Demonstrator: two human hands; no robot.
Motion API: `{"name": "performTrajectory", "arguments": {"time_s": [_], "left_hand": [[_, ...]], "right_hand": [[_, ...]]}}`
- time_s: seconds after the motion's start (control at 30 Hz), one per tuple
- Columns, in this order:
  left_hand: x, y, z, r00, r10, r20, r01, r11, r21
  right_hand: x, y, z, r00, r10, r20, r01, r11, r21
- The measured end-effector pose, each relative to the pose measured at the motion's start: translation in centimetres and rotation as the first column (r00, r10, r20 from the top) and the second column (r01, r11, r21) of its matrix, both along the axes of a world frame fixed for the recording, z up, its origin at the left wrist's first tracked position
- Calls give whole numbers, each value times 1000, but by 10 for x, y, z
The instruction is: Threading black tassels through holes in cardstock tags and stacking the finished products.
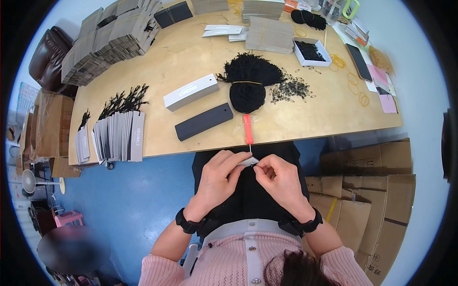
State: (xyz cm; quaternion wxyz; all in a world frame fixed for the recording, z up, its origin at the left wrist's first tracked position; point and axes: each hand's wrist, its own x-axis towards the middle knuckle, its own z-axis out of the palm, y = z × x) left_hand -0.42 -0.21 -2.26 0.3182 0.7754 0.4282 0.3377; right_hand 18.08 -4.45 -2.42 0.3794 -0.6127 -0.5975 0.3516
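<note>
You held a small pale tag (249,161) low in the middle of the frame, just under the table edge, close to your body so you could see the tiny work. Your left hand (217,178) pinched its left end with thumb and fingers closed on it. Your right hand (281,181) pinched the other end, fingers tight; what else they gripped was too small to tell. A red-handled tool (248,129) lay at the table edge right above your hands, easy to grab. A fluffy bundle of black strings (248,78) and a heap of little shiny safety pins (289,89) sat in the middle of the smooth wooden table (191,52). A flat dark gray box (203,122) and a white box (191,92) lay left of them. A row of stiff gray tags with strings (119,136) stood at the left
</note>
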Motion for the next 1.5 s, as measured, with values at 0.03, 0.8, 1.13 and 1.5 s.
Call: {"name": "performTrajectory", "arguments": {"time_s": [0.03, 0.8, 1.13, 1.5], "left_hand": [[-1, -1, 0, 1000, -22, 16, 23, 999, -37], [-30, -30, 17, 797, 45, 602, 419, 676, -606], [-34, -31, 14, 797, 0, 603, 440, 684, -582], [-25, -28, 23, 842, 111, 527, 337, 654, -677]], "right_hand": [[1, -2, 1, 1000, 0, 6, 0, 1000, -11], [17, 4, 45, 928, 234, -291, -216, 972, 92], [22, 10, 33, 871, 320, -372, -334, 942, 28], [26, 7, 43, 898, 414, -147, -432, 893, -125]]}}
